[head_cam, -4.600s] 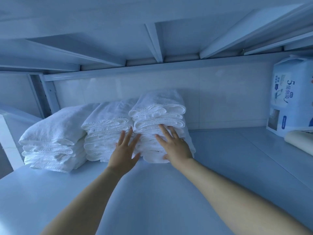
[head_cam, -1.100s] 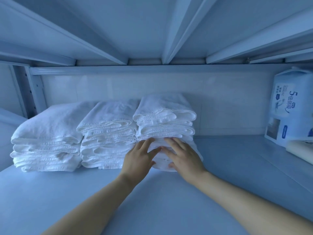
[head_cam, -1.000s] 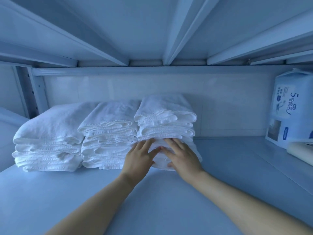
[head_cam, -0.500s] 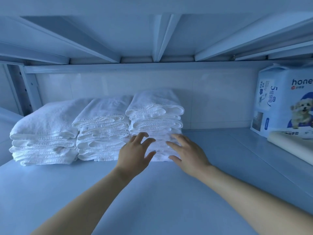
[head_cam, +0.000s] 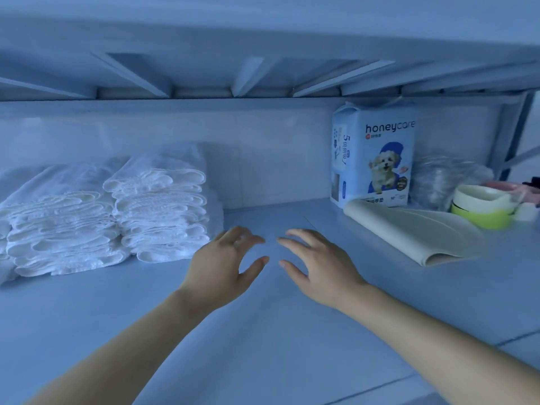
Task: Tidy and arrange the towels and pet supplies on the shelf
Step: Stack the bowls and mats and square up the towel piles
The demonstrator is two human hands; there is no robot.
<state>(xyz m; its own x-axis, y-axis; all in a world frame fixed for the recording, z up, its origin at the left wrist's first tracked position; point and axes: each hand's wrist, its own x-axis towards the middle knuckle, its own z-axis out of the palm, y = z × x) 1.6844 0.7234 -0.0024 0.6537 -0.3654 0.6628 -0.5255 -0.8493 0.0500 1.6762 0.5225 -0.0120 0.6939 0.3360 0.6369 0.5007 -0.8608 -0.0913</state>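
Person's visible body: two bare arms, hands to forearms.
The left hand [head_cam: 222, 267] and right hand [head_cam: 318, 270] are uncovered, and the left forearm [head_cam: 131, 346] and right forearm [head_cam: 438, 346] are bare to the lower edge of the view. Fingers [head_cam: 233, 239] are slender. Short nails show at the thumb tips. The other fingertips are blurred, so their detail cannot be read.
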